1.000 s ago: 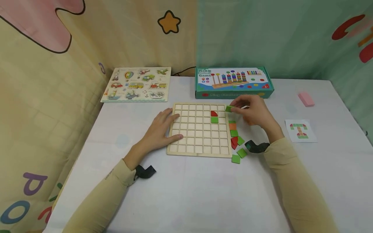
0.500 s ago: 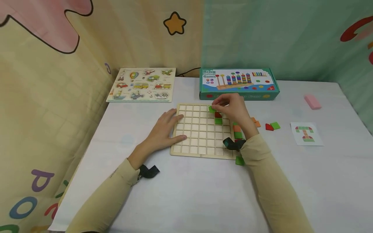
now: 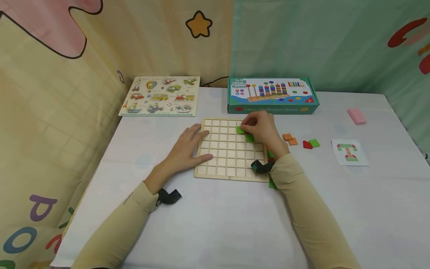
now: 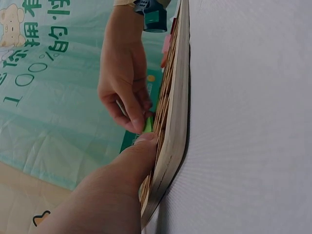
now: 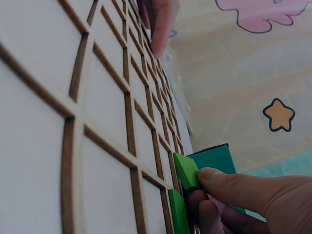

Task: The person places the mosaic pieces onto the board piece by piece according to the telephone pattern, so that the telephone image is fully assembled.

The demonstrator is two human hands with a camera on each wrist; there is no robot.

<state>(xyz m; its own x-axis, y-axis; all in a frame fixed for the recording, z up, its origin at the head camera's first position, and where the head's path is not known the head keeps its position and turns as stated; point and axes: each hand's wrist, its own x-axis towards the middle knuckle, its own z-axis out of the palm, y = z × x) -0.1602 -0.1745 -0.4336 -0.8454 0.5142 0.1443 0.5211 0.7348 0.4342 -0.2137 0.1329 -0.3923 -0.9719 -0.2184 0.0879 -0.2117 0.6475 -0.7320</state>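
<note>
The wooden grid board [image 3: 222, 152] lies on the table, its cells framed by thin raised strips. My left hand [image 3: 184, 147] rests on the board's left edge, fingers spread, thumb over the lower-left cells. Between thumb and fingertips, my right hand [image 3: 263, 129] pinches a green square tile [image 5: 186, 170], tilted at a cell in the upper part of the grid. A second green tile [image 3: 249, 138] sits in a cell diagonally below it. In the left wrist view, the held tile [image 4: 148, 125] shows as a green sliver beyond the left thumb [image 4: 138, 155]. The right hand covers the board's upper-right cells.
Right of the board lie orange tiles [image 3: 287, 137], a red piece [image 3: 307, 144] and a green tile [image 3: 314, 143]. More tiles are partly hidden under the right wrist. Farther right are a pattern card [image 3: 350, 152] and pink block [image 3: 357, 116]. A game box [image 3: 273, 95] and picture puzzle [image 3: 159, 96] stand behind.
My right hand has carried the green tile leftward from the board's upper-right edge onto the grid, then slightly down toward me. The left hand has stayed on the board's left edge.
</note>
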